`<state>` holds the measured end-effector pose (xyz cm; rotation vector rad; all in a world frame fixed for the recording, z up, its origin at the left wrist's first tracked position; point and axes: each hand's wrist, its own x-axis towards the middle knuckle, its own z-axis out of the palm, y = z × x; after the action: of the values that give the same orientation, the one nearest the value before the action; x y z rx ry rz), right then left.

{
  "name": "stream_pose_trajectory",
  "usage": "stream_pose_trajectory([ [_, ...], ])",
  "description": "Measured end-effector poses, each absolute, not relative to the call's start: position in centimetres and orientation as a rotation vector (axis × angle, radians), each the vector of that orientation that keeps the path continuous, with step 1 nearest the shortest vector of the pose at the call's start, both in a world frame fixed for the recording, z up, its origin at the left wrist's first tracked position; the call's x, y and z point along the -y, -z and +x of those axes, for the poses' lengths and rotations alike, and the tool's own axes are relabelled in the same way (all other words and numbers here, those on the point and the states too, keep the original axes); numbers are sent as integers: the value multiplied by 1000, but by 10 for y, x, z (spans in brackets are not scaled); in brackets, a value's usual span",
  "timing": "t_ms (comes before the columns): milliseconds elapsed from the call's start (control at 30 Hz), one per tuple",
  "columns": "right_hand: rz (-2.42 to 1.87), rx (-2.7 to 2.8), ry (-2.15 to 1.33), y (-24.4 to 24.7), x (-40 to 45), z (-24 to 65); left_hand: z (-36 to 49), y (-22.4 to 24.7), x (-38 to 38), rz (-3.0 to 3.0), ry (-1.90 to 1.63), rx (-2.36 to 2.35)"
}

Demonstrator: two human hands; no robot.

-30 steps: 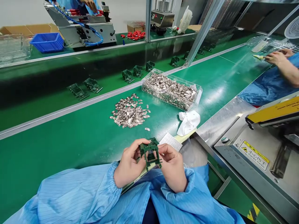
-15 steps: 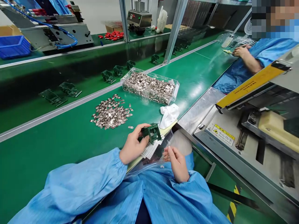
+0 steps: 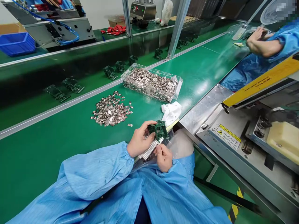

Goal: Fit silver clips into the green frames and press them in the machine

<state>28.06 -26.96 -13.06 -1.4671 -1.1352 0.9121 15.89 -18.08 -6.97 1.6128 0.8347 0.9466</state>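
My left hand (image 3: 141, 139) grips a dark green plastic housing (image 3: 160, 130) with an open frame, held up over the near edge of the bench. Below it lies a sheet of small silvery-white rectangles (image 3: 149, 149) in rows, partly covered by my hands. My right hand (image 3: 164, 158) is closed in a pinch close under the housing; whatever its fingertips hold is too small to make out. A loose pile of small metal pieces (image 3: 109, 110) lies on the green bench beyond my left hand. Behind the pile stands a clear tray (image 3: 149, 93) heaped with similar pieces.
A crumpled white cloth (image 3: 171, 112) lies at the bench edge. To the right is a machine with a yellow bar (image 3: 259, 81) and a warning label (image 3: 227, 137). Several green housings (image 3: 109, 72) line the belt behind. A co-worker's hands (image 3: 258, 39) are at the far right.
My right hand has moved left and up, from apart to just beneath the housing. My left hand and the housing sit slightly farther right in view. The co-worker's hands have shifted.
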Motion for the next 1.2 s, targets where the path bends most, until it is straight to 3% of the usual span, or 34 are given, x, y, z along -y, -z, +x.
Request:
stream_pose_trajectory([
  [167,-1499,1355,-1005,133,272,302,160,70,178,1536,-1023,-858],
  [300,-1583,1349,-1028,101,278,318,158,70,179,1498,-1021,-831],
  [500,-1480,1274,-758,48,258,315,155,72,182,1508,-1016,-839],
  [700,-1395,1319,-380,49,232,293,155,67,184,1522,-976,-730],
  [833,-1470,1307,-306,56,229,287,154,62,185,1639,-954,-801],
  [967,-1497,1218,-411,61,227,285,154,60,186,1737,-1002,-854],
  [1200,-1267,998,-886,63,227,297,150,60,185,1643,-923,-795],
])
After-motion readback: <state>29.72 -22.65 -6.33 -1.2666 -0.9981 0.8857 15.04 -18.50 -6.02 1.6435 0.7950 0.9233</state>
